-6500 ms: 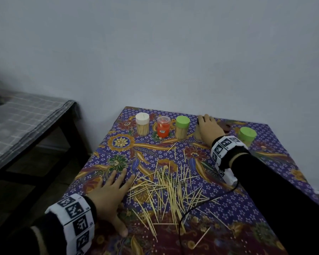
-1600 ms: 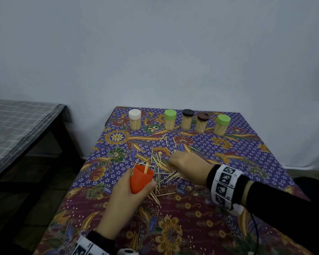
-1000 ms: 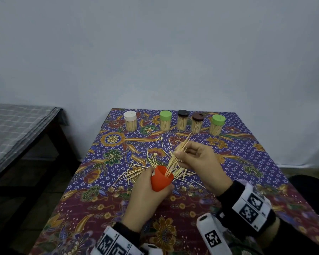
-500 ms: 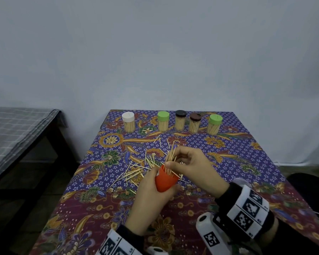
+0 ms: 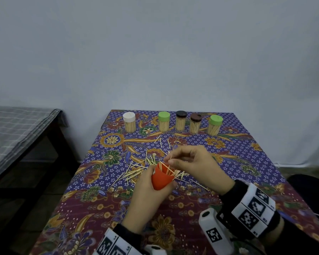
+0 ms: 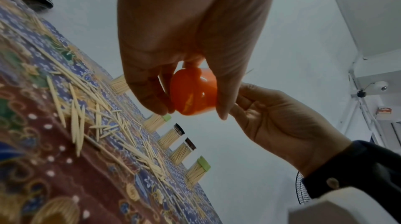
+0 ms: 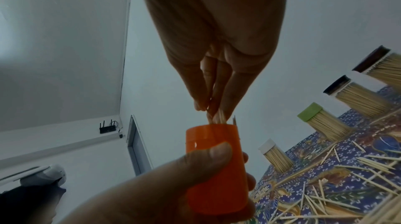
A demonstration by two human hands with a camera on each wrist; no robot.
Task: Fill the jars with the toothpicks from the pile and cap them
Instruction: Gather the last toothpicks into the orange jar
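Orange holder (image 5: 162, 179), left hand (image 5: 145, 197) curled around

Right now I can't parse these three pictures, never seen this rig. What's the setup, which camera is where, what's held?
No machine here: a person works with two bare hands. The wide picture comes from a head-worn camera. The other two come from cameras strapped to each wrist, looking along the fingers. Black-and-white patterned bands wrap both wrists. The left hand grips an open orange plastic container. The right hand pinches a small bunch of toothpicks at its mouth. Loose wooden toothpicks lie scattered on the floral patterned tablecloth. Five capped clear jars of toothpicks stand in a row at the far edge.
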